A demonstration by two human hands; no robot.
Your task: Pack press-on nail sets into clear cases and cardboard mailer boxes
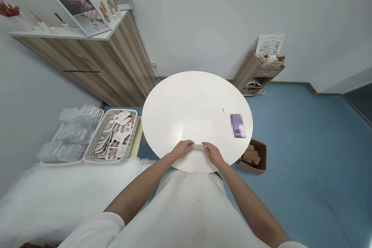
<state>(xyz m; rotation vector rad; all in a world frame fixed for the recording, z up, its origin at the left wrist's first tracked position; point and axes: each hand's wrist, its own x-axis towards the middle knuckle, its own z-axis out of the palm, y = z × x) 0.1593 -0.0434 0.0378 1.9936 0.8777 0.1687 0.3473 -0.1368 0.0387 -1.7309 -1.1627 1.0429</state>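
Close to the near edge of the round white table [162,100], both hands grip a small, narrow, clear plastic piece [198,146]; its exact kind is too small to make out. My left hand [182,148] pinches the left end, fingers closed. At the opposite end, my right hand [213,153] has its fingers closed on it too. Just beyond the hands, a faint pale rectangle shows on the tabletop; I cannot tell whether it is a clear sheet or a reflection. A purple phone-like item [236,124], partly pixelated, lies to the right on the table.
Left of the table stand a white basket of printed cards [87,151] and clear plastic boxes [69,128]. A cardboard box [263,159] is on the floor at right. Behind are a wooden cabinet [128,54] and a small shelf unit [244,71].
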